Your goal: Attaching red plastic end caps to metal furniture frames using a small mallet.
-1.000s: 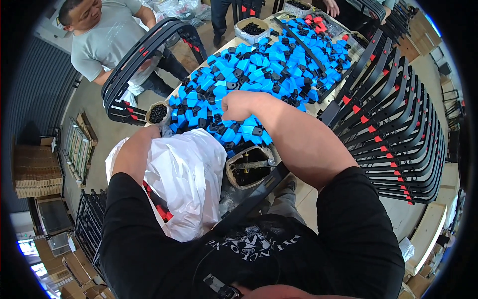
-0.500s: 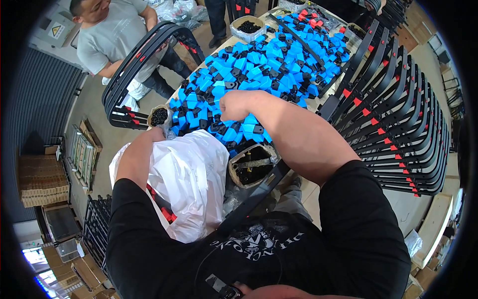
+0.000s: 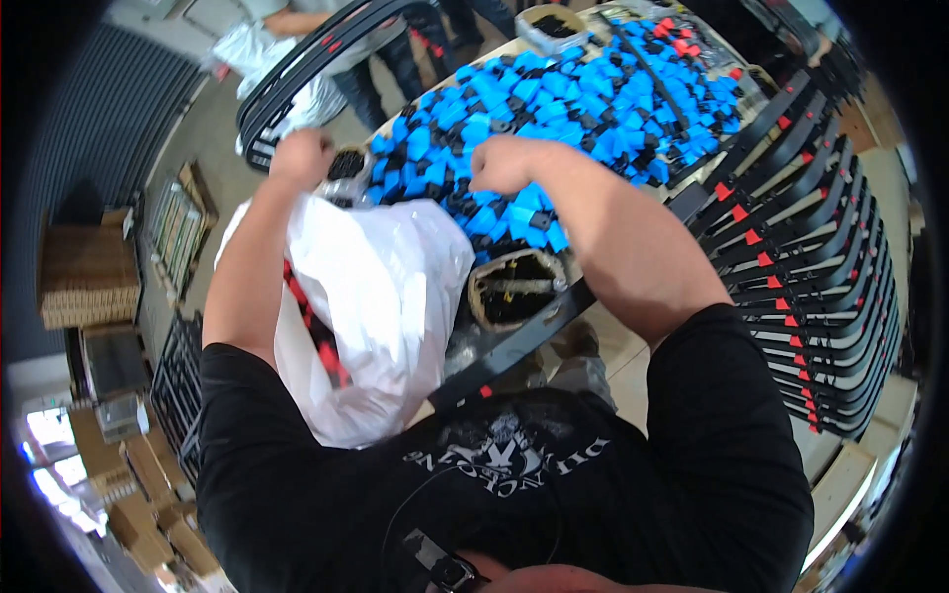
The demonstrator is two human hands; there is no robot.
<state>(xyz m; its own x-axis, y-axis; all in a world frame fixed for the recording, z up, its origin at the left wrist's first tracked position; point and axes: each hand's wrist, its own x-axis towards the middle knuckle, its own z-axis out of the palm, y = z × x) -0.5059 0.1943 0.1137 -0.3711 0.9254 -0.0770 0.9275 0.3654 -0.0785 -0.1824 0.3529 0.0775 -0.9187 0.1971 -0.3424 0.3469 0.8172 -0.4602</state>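
Observation:
My right hand (image 3: 506,165), its fingers curled closed, is over the near part of a wide heap of blue and black plastic pieces (image 3: 554,104). Whatever lies in its grip is hidden. My left hand (image 3: 302,158) is also closed, raised beside a small tub of black parts (image 3: 348,165) at the heap's left end; I cannot make out what it holds. Below that arm, a big white plastic bag (image 3: 395,287) bulges at the table's near edge, with red and black pieces (image 3: 321,336) showing through its side opening.
An open container (image 3: 476,299) with a metal tool stands right of the bag, behind a black bar (image 3: 514,351). Curved black frames with red parts (image 3: 781,267) line the right. Another tub (image 3: 554,42) sits far back. At back left, a person (image 3: 371,59) stands behind a curved frame (image 3: 297,84).
My left hand has risen from the bag's far edge, moving forward and up beside the small tub. My right hand stays over the heap, still closed. The whole view has shifted slightly.

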